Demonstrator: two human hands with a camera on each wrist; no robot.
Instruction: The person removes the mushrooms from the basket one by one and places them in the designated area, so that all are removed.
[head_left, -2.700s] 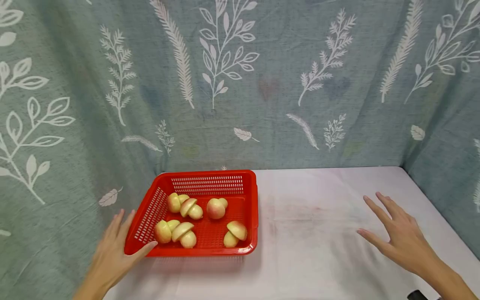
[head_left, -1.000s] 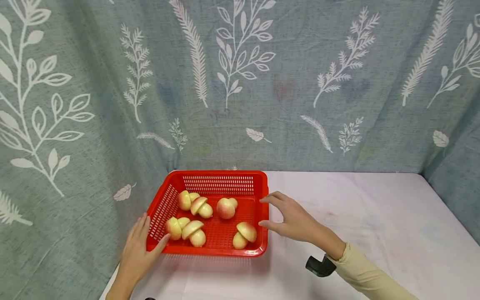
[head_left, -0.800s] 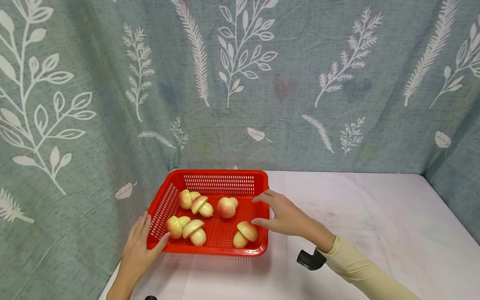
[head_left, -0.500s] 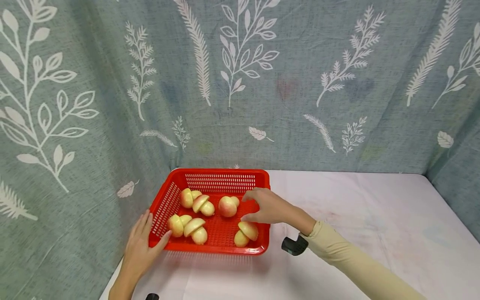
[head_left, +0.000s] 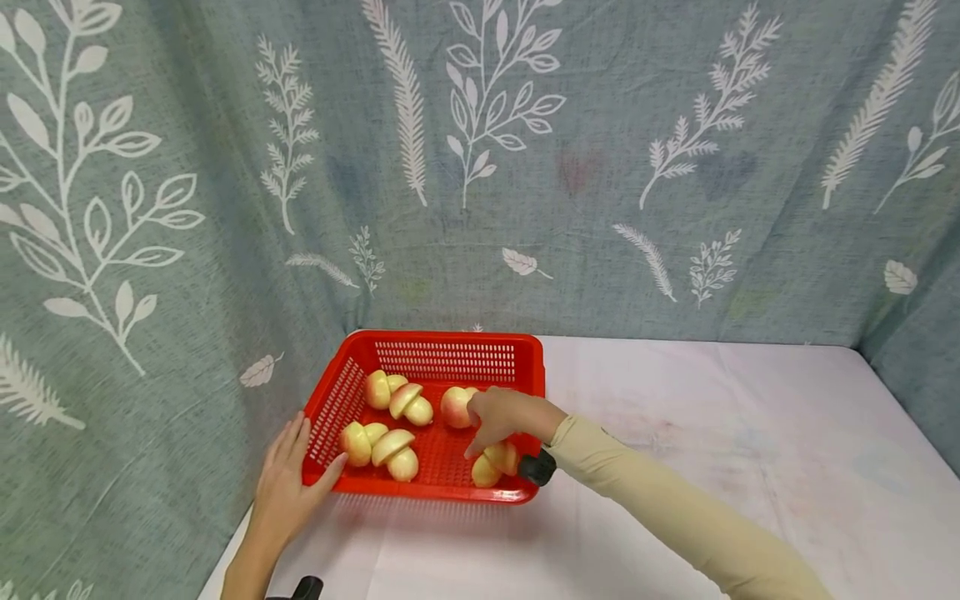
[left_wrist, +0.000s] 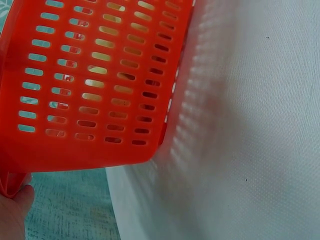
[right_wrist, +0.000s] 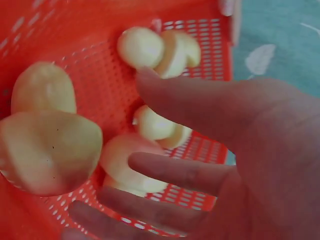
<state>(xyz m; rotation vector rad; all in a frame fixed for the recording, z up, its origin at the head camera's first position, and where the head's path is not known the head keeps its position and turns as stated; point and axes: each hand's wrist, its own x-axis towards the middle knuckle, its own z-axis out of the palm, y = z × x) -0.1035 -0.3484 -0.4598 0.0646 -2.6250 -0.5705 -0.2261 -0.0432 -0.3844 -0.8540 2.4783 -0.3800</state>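
Observation:
A red slotted basket (head_left: 450,360) stands at the table's back left and holds several cut apple pieces (head_left: 390,454). My left hand (head_left: 288,483) rests against its front left corner, fingers straight along the side wall (left_wrist: 90,90) and thumb at the front rim. My right hand (head_left: 483,425) reaches down inside the basket, with its fingertips just over the front right apple pieces (head_left: 491,468). In the right wrist view the right hand (right_wrist: 200,165) is spread with relaxed fingers above a large apple piece (right_wrist: 50,150) and smaller ones (right_wrist: 155,125). It holds nothing.
A white cloth covers the table (head_left: 712,450), which stretches bare to the right of the basket. A teal leaf-print curtain (head_left: 525,167) closes off the back and both sides. The table's left edge runs just beside my left hand (left_wrist: 12,212).
My right hand has travelled left from the table's right side to the basket and dipped inside it over the front right apple pieces. My left hand has stayed at the basket's corner.

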